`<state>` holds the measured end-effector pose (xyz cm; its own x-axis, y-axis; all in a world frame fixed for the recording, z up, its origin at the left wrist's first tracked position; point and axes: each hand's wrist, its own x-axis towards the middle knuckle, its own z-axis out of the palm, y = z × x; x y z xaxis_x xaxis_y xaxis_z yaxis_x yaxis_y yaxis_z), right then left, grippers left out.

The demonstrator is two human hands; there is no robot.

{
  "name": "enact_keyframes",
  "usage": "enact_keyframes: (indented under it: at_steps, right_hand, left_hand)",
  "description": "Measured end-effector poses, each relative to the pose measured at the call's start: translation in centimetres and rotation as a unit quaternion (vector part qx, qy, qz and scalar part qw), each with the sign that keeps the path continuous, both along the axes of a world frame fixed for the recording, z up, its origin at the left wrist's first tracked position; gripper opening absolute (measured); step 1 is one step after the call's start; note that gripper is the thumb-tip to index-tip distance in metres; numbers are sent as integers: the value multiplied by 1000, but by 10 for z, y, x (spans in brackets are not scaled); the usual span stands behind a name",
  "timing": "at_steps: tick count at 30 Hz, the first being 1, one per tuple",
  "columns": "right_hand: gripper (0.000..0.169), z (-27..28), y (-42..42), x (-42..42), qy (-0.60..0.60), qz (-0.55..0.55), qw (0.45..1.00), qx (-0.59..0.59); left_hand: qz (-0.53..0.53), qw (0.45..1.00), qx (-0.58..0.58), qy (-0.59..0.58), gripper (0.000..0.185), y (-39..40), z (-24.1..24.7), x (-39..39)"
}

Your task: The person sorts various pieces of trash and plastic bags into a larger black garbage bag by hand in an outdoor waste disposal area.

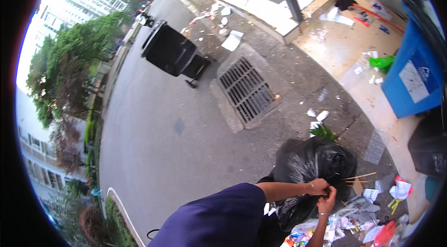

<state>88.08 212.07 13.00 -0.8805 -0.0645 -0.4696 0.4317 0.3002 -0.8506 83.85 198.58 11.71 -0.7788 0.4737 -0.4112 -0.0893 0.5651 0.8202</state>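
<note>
A full black plastic garbage bag [297, 159] stands on the pavement at the lower right. My left hand [317, 187], at the end of the arm in a dark purple short sleeve, pinches black plastic of the bag at its near side. Against it, my right hand [326, 201] has its fingers bent on the same plastic; a thin bracelet is on that wrist. The fingertips of both hands meet, and what lies between them is partly hidden. Thin wooden sticks [359, 177] poke out beside the bag. Green leaves [323, 131] lie at its far side.
Loose litter [335, 226] lies around the bag's lower right. A blue bin [401, 90] stands at the right, near a tiled ledge [349, 62]. A metal drain grate [247, 88] is set in the ground. A black wheeled bin [173, 50] stands on the road.
</note>
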Motion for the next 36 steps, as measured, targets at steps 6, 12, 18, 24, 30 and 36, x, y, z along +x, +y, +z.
enact_keyframes:
  at_steps: [6,12,18,24,30,36]
  right_hand:
    - [23,-22,7,3,13,28,999,14]
    - [7,23,-4,-2,-37,-5,992,117]
    - [11,-6,6,26,57,27,988,142]
    - [20,-1,6,12,-26,4,998,60]
    - [14,-5,12,-18,-193,78,977,-53]
    - [34,-6,6,-16,-92,134,987,-7]
  left_hand:
    - [46,998,3,36,22,-13,-2,15]
    - [140,979,53,-141,17,-6,-4,9]
    - [143,981,4,-134,20,-6,-4,8]
    - [132,978,-87,-134,22,1,19,0]
    - [-26,982,-30,184,21,1,35,13]
    - [-84,941,-57,323,20,-1,33,-3]
